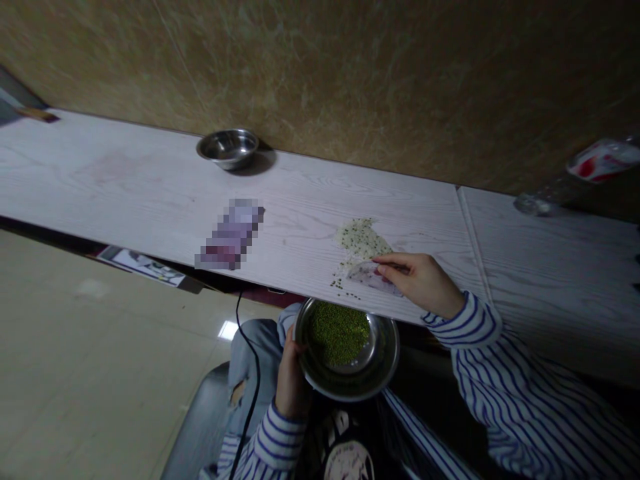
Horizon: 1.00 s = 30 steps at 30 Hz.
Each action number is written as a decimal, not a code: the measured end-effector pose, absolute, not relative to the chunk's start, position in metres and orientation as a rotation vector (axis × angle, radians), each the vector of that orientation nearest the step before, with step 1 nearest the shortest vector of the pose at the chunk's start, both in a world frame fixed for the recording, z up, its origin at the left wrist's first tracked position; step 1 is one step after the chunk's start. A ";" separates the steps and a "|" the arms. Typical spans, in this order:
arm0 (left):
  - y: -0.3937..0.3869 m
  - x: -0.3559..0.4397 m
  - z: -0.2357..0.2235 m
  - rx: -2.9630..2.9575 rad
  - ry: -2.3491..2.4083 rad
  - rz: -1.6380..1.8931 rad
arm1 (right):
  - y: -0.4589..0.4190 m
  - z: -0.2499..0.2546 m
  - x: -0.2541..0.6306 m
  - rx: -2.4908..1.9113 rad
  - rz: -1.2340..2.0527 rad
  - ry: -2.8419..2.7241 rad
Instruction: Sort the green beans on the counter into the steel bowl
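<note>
My left hand [293, 377] grips the left rim of a steel bowl [387, 360] just below the table's front edge. Green mung beans [335, 333] lie inside it, gathered towards its left side. Above the bowl, on the table, my right hand [425, 283] pinches a thin, flat, pale pinkish sheet [373, 275] between thumb and fingers; its exact kind is unclear. That sheet lies against the near side of a spread pile of white rice mixed with green beans [364, 237]. Several loose beans [343, 291] are scattered between the pile and the table edge.
A smaller steel bowl [227, 148] stands by the wall. A pixelated flat object [233, 233] lies on the long white wood-grain table [300, 193]. To the right, a clear bottle with a red-and-white label [595, 163] is near the wall. A black cable [256, 360] hangs below the table.
</note>
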<state>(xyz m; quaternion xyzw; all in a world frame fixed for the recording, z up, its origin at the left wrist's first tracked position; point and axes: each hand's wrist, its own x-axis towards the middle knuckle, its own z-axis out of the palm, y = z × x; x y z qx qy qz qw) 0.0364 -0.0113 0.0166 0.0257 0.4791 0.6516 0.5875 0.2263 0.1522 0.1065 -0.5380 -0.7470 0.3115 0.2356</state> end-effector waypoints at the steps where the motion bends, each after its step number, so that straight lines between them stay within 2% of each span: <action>1: -0.011 0.036 0.016 0.055 1.121 1.520 | 0.152 0.106 0.227 -1.473 0.854 -2.046; 30: -0.013 0.034 0.013 0.097 1.106 1.543 | 0.150 0.108 0.211 -1.449 0.817 -2.046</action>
